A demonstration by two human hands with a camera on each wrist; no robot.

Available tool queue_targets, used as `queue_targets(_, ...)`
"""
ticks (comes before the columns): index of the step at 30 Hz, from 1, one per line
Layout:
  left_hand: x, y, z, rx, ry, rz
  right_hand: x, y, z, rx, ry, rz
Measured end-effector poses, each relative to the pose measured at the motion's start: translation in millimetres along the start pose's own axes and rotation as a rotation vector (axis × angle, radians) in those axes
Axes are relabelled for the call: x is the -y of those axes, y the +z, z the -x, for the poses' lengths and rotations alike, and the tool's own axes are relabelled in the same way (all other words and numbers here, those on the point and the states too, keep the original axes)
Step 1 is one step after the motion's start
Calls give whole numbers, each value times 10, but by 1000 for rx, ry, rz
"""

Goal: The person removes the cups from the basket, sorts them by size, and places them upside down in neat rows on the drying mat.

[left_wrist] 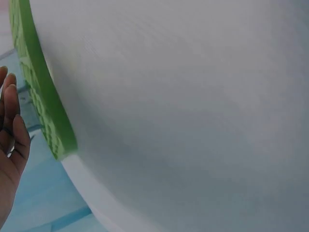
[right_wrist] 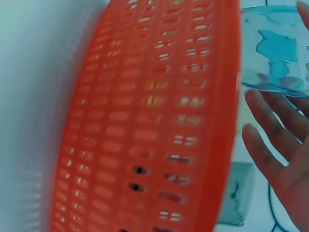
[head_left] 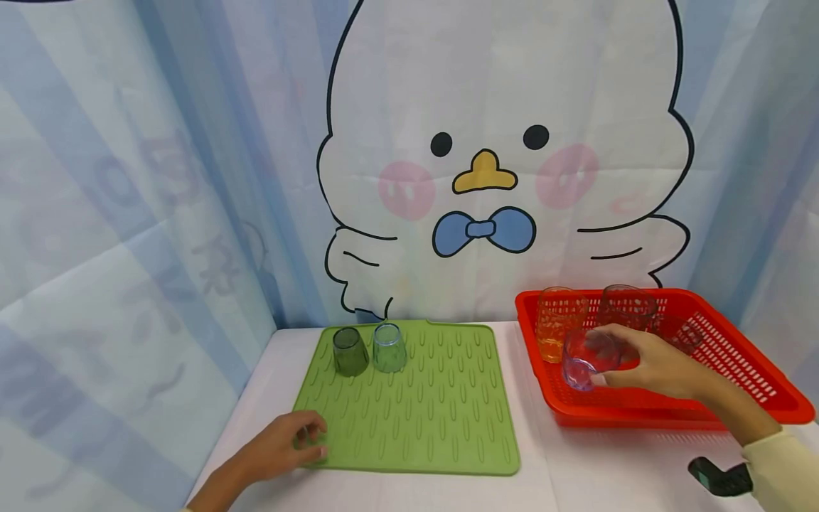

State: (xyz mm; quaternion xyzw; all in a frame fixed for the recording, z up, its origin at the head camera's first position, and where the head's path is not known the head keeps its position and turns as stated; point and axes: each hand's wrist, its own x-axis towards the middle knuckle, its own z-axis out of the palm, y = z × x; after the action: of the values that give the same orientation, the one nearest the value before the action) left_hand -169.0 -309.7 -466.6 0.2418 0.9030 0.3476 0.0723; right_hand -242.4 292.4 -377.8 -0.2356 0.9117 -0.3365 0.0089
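In the head view my right hand (head_left: 662, 363) grips a clear, purple-tinted drinking glass (head_left: 579, 363) between thumb and fingers, over the front left of the red basket (head_left: 557, 412). The right wrist view shows that glass (right_wrist: 275, 48) beside the basket's rim, partly cut off by the frame. My left hand (head_left: 281, 444) is at the near left corner of the green drying mat (head_left: 416, 427), fingers loosely bent and holding nothing. A dark grey-green glass (head_left: 350, 353) and a pale blue glass (head_left: 389, 348) stand side by side at the mat's far left.
Inside the basket are an amber glass (head_left: 553, 331), a greyish glass (head_left: 627, 306) and another see-through glass (head_left: 683, 334), partly hidden by the hand. A printed curtain (head_left: 486, 270) hangs behind the white table (head_left: 448, 491). A black object (head_left: 719, 476) is beside the right sleeve.
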Motion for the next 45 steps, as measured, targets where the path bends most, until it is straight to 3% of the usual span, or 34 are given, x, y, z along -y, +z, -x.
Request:
queue_targets(8,-313,80,-123,13,-19,-60,313,88,33,-54,-76,-6)
queue_targets(21,-835,244,-243,-30,118,-116,799,414,64,4,-185,-20)
queue_targets(31,-1176,372,-289,-89,162,-114,1011,608,122,-33,-249,7)
queue_targets(37,-1414,459,-329,-114,165,-57,1142,747,154,-8,-243,-20)
queue_targets(45,-1645,591,-426,-128,231,53,1255,912,161,9,-298,-28)
